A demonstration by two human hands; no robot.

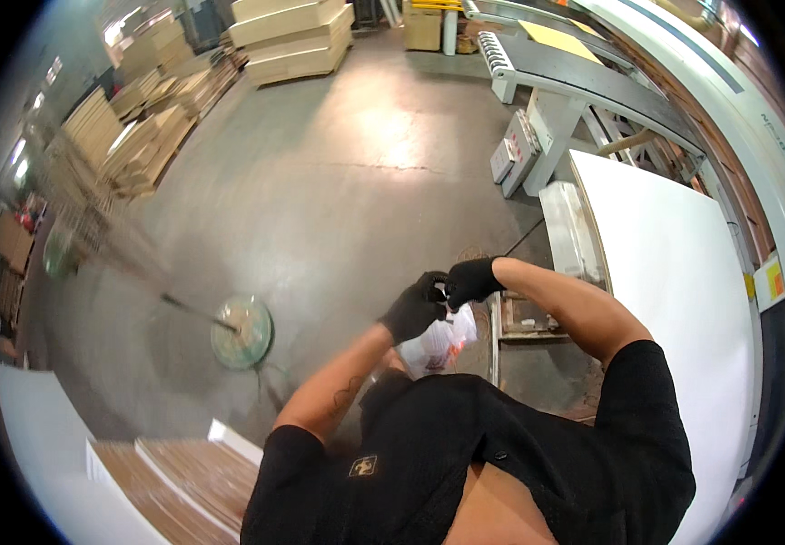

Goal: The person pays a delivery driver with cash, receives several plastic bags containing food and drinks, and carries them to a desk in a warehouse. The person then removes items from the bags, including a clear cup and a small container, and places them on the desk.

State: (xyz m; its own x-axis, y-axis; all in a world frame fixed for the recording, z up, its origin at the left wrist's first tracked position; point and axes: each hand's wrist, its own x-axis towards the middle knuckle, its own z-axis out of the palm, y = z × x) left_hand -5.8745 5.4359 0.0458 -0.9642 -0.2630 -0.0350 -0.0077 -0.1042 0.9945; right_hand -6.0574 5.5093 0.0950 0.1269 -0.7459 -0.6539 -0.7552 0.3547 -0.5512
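Both my hands wear black gloves and meet in front of my body. My left hand is closed, its fingers bent toward the other hand. Against it sits my right hand, also closed, with the fingertips turned in. A small pale bit shows between them, too small to name. Just below the hands is a white, partly see-through plastic bag with reddish print; whether the fingers grip it cannot be made out.
On my right lies a large white panel beside a long machine. A roller conveyor and a grey control box stand ahead. A round-based fan is on the left. Stacked boards stand farther off; more panels lie at lower left.
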